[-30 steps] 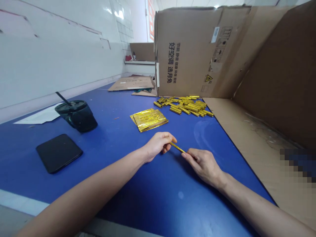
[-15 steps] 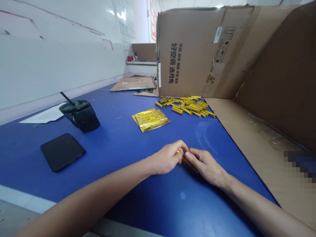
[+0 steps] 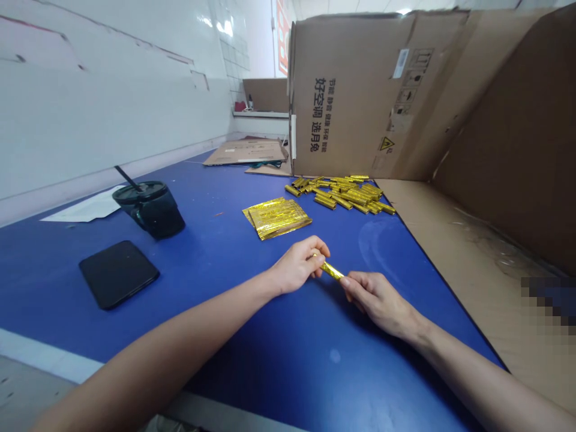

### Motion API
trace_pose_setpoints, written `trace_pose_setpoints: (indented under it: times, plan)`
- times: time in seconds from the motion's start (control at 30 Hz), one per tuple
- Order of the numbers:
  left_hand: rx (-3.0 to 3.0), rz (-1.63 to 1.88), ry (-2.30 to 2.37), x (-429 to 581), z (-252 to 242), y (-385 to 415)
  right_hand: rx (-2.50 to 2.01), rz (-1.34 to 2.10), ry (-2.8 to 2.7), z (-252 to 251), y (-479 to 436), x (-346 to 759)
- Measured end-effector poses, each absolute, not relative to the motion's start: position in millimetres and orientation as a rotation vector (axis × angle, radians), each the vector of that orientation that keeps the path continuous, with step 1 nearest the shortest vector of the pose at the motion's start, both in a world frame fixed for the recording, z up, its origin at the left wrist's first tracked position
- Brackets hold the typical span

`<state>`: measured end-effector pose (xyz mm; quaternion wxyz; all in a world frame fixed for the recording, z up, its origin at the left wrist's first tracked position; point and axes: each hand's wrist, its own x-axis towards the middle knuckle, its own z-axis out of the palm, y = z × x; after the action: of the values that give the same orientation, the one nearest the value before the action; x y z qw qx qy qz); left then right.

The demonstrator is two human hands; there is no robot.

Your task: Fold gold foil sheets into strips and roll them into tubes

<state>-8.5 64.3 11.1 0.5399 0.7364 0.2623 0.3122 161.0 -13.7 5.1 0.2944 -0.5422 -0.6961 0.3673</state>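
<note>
Between my two hands a narrow gold foil roll point(image 3: 332, 271) is held just above the blue table point(image 3: 288, 354). My left hand point(image 3: 300, 262) pinches its far left end, fingers closed. My right hand point(image 3: 375, 300) grips the near right end between thumb and fingers, which partly hide it. Beyond my hands lies a small stack of flat gold foil sheets point(image 3: 281, 219). Farther back, a pile of similar gold rolls point(image 3: 355, 193) rests against the foot of a cardboard box.
A big cardboard box point(image 3: 351, 90) stands at the back right, its flap along the table's right side. To the left are a dark cup with a straw point(image 3: 157, 210), a black flat device point(image 3: 119, 274) and white paper point(image 3: 85, 207). Flattened cardboard point(image 3: 245, 151) lies behind.
My left hand has moved up and left, away from my right hand. More of the gold roll now shows between them, and it lies straight across the gap.
</note>
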Motion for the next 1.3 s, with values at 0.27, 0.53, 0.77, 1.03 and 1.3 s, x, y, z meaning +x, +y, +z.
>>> trace_pose_setpoints:
  times: [0.27, 0.53, 0.77, 1.03, 1.3]
  plan:
    - [1.488, 0.713, 0.649, -7, 8, 64, -1.53, 0.568, -1.891, -1, -14, 158]
    - [1.48, 0.596, 0.596, 4, 3, 42, -1.339, 0.904, -1.829, 1, -19, 150]
    - [1.478, 0.706, 0.714, -4, 8, 57, -1.362, 0.992, -1.745, 3, -17, 154]
    - [1.559, 0.639, 0.721, -9, 9, 66, -1.411, 0.878, -1.807, 2, -18, 156]
    - [1.741, 0.497, 0.751, -14, 11, 74, -1.517, 0.056, -2.083, -6, -14, 165]
